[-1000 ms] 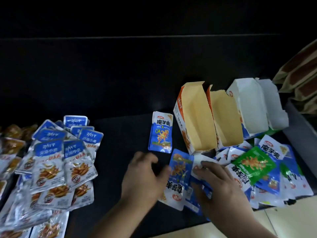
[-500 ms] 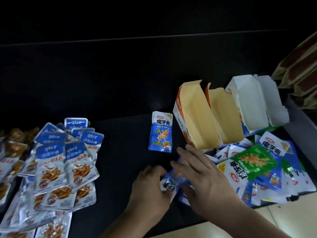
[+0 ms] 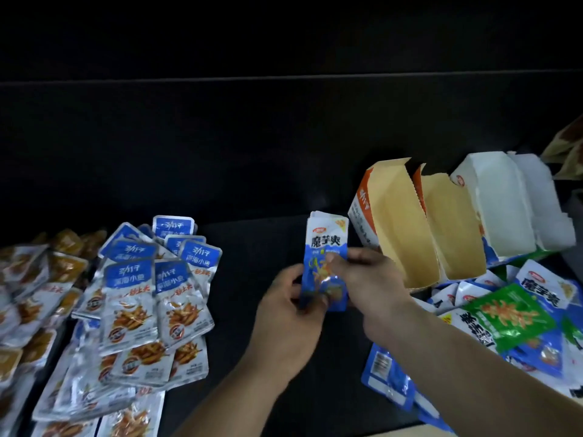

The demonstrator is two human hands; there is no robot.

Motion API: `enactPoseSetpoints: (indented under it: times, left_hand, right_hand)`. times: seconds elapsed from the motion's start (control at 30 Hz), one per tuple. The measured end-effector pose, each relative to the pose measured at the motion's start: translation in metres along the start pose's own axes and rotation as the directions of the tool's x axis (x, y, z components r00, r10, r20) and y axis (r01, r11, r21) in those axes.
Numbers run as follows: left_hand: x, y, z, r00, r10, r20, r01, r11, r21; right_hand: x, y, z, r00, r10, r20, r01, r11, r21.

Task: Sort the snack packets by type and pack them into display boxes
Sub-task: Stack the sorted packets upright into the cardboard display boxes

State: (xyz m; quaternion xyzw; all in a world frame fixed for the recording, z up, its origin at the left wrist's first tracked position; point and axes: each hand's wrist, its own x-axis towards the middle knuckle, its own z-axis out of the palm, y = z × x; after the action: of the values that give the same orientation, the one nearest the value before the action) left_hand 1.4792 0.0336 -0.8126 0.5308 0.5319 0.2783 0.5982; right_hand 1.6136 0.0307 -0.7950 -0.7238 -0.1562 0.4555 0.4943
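left grip (image 3: 284, 313) and right grip (image 3: 369, 279) both pinch the blue packet stack (image 3: 326, 244) over the bench (image 3: 252, 247), long axis pointing away from the person. orange display box (image 3: 397, 222) lies just right of the stack, open; right grip is nearer.
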Motion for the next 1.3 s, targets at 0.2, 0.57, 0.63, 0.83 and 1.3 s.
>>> enactPoseSetpoints:
  times: [0.2, 0.57, 0.63, 0.83, 1.3]
  left_hand:
    - [0.045, -0.008, 0.005, 0.992, 0.064, -0.113, -0.056, 0.996, 0.068]
    - [0.055, -0.012, 0.022, 0.947, 0.320, 0.004, -0.242, 0.709, 0.662]
    - [0.058, -0.016, 0.031, 0.937, 0.348, 0.009, -0.262, 0.687, 0.678]
    - [0.055, -0.021, 0.047, 0.924, 0.382, -0.019, -0.282, 0.713, 0.642]
    - [-0.031, -0.023, 0.096, 0.985, 0.087, 0.150, -0.173, 0.537, 0.826]
  right_hand:
    - [-0.030, 0.005, -0.034, 0.955, -0.281, 0.097, 0.297, 0.904, -0.308]
    - [-0.038, 0.059, -0.119, 0.762, -0.645, 0.059, 0.537, 0.578, -0.614]
    - [-0.039, 0.062, -0.132, 0.767, -0.638, 0.070, 0.533, 0.572, -0.623]
    - [-0.038, 0.069, -0.164, 0.752, -0.649, 0.117, 0.529, 0.488, -0.695]
    - [-0.031, 0.079, -0.185, 0.811, -0.481, 0.332, 0.414, 0.071, -0.908]
